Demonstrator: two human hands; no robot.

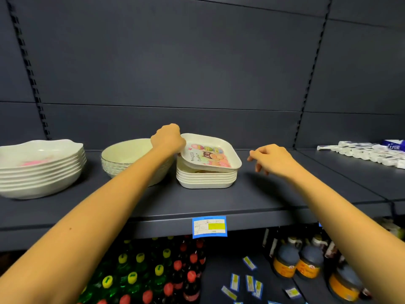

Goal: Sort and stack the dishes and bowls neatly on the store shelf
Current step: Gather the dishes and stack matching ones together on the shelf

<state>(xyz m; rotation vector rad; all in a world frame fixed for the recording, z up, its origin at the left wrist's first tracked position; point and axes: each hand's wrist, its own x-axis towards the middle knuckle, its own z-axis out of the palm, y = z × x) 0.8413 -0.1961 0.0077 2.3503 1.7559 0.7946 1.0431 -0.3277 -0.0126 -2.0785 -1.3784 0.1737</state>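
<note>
A person's left hand (167,139) grips the left rim of a square cream plate with a cartoon print (210,153), tilted atop a stack of plain cream square plates (206,179) on a dark grey metal store shelf (197,202). The right hand (271,159) hovers near the stack's right, fingers loosely curled, holding nothing. Nested round cream bowls (125,152) and stacked wavy-edged white dishes (41,170) stand to the left.

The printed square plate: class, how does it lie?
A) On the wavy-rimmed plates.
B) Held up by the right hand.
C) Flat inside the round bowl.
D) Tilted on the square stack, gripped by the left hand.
D: the printed square plate rests tilted on the stack of square plates, its left edge gripped by the left hand; the right hand holds nothing.
</note>
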